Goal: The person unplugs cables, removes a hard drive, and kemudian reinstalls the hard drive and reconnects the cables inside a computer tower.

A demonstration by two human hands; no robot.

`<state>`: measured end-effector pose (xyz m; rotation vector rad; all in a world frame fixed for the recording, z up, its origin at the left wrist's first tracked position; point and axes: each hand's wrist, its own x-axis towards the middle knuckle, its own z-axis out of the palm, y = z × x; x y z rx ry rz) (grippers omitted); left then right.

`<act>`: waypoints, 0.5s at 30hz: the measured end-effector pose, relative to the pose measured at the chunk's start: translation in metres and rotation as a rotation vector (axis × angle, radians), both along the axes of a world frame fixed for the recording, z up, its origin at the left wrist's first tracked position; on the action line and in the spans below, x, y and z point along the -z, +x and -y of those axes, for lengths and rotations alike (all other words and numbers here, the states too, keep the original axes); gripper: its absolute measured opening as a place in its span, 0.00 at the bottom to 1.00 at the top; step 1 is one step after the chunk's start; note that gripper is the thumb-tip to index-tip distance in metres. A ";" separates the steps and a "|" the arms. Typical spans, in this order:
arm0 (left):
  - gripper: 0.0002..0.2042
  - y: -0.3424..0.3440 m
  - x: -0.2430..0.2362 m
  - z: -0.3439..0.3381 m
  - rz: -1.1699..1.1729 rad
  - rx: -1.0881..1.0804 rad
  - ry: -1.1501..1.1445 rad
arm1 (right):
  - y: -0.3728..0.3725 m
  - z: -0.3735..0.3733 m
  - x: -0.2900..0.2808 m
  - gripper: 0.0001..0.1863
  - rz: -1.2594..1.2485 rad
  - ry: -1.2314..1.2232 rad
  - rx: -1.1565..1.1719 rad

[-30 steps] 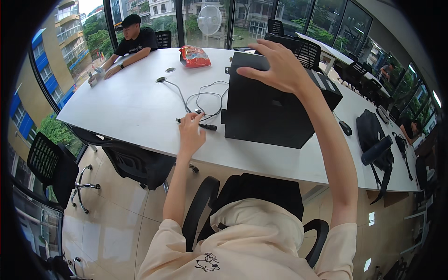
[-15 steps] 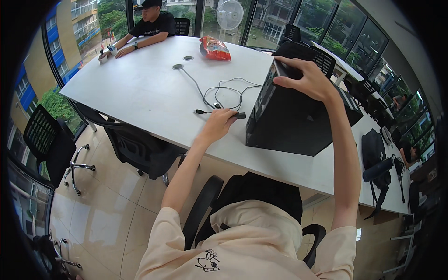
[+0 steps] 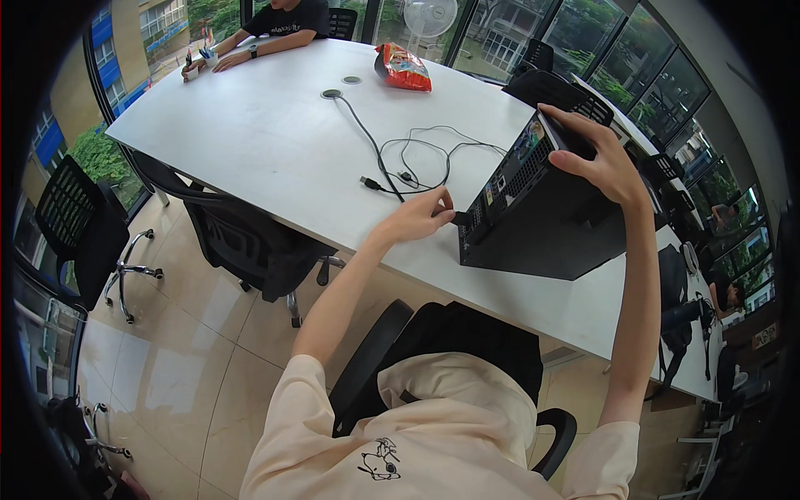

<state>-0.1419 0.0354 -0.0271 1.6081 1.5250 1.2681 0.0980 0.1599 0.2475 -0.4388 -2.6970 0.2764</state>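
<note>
A black desktop computer case (image 3: 542, 233) stands on the white table (image 3: 233, 150), its rear panel of ports facing left. My right hand (image 3: 596, 158) grips its top, fingers curled over the rear edge. Down by the lower part of that panel, my left hand (image 3: 421, 215) pinches a black cable plug (image 3: 457, 217), whose tip is against the panel; whether it is inserted I cannot tell. A grey cable (image 3: 363, 127) runs from the table's cable hole toward my left hand. Beside it lie looped thinner cables and a loose black plug (image 3: 372, 183).
A red snack bag (image 3: 404, 71) lies farther back. A seated person (image 3: 287, 29) reaches toward pen cups (image 3: 210, 60). A standing fan (image 3: 429, 17) is behind. Black chairs (image 3: 225, 242) surround the table; a black backpack (image 3: 673, 333) lies at the right.
My left hand has moved right, bringing a plug up to the case's rear panel. My right hand has closed on the case's top, and the rear ports have turned into view.
</note>
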 end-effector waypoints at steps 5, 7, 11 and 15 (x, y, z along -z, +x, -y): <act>0.14 0.002 0.000 0.002 0.084 0.063 -0.092 | -0.002 -0.003 0.003 0.51 0.008 0.005 0.025; 0.15 0.004 0.004 -0.001 0.066 0.061 -0.089 | -0.001 0.000 0.001 0.51 0.024 -0.015 0.039; 0.15 0.000 0.006 -0.007 0.031 0.054 -0.121 | -0.001 -0.003 0.004 0.50 -0.013 0.017 0.031; 0.15 -0.009 0.000 -0.015 0.018 0.138 -0.240 | -0.002 -0.001 0.005 0.49 -0.019 -0.003 0.021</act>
